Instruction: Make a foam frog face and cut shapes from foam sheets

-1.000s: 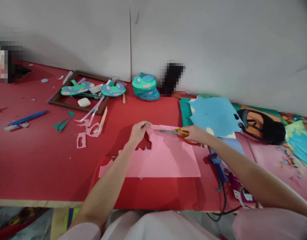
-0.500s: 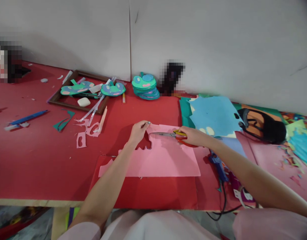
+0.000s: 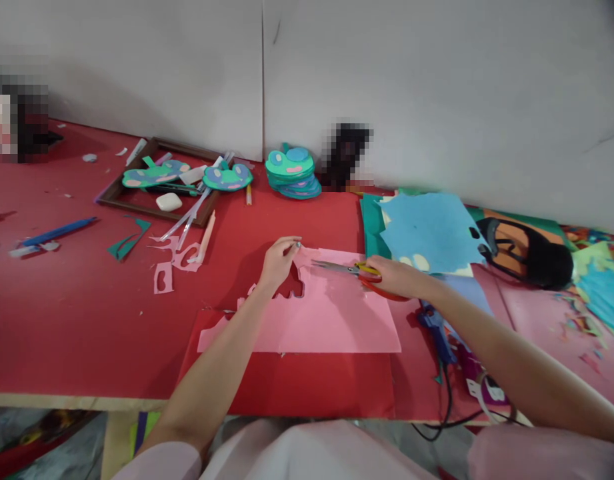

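Observation:
A pink sheet of paper [image 3: 331, 320] lies flat on the red table [image 3: 77, 320], with shapes cut out of its far left part. My left hand [image 3: 277, 261] pinches the sheet's far edge. My right hand [image 3: 394, 277] grips scissors [image 3: 354, 270] with yellow and red handles. Their blades lie over the sheet's far edge and point left, toward my left hand.
A red sheet [image 3: 297, 383] lies under the pink one near the front edge. Far left are a brown frame [image 3: 137, 200] with pens and cutouts, pink scraps [image 3: 171, 263], a blue pen [image 3: 59, 233]. A stack of green cutouts [image 3: 291, 173], blue paper [image 3: 429, 230], a glue gun [image 3: 439, 333] lie right.
The scissor blades slid left along the pink sheet's far edge, then drew back slightly right. My left hand has lifted a little at the edge it pinches.

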`<state>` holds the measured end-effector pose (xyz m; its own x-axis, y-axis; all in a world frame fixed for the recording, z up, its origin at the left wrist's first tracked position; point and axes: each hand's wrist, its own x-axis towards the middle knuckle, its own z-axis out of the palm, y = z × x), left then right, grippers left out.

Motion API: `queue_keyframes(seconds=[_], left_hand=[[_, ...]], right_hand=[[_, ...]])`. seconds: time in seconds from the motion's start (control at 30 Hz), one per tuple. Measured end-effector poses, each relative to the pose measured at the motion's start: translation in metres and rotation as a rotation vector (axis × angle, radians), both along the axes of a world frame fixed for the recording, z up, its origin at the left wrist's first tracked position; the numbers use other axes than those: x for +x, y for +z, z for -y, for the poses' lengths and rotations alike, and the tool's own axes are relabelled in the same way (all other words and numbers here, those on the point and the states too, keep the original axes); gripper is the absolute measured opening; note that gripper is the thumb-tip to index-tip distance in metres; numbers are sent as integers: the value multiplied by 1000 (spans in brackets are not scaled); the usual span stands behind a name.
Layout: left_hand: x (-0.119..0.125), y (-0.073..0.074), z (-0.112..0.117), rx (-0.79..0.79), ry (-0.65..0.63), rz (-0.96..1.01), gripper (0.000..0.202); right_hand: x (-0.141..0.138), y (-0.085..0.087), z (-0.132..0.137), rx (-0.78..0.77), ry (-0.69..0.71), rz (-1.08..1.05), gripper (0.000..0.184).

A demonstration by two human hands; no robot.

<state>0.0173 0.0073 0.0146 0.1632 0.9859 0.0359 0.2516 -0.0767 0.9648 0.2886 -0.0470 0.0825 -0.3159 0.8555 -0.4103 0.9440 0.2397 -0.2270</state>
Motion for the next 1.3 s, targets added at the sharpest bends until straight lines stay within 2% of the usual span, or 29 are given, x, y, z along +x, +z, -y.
queue_keyframes(seconds=[0.1, 0.47, 0.7, 1.03, 1.3], left_hand=[[0, 0, 0, -3, -7, 8, 17], [0, 0, 0, -14, -1, 38, 17], [0, 0, -1, -25, 7, 50, 18], [0, -2, -1, -29, 10, 49, 17], [0, -4, -2, -2, 3, 45, 19]], right_hand=[[-4, -4, 1, -33, 17, -24, 32], [-4, -10, 2, 21, -30, -21, 32], [-16, -19, -2, 65, -33, -69, 38], [-28, -20, -10, 60, -19, -128, 44], [-30, -22, -11, 63, 12, -121, 42]])
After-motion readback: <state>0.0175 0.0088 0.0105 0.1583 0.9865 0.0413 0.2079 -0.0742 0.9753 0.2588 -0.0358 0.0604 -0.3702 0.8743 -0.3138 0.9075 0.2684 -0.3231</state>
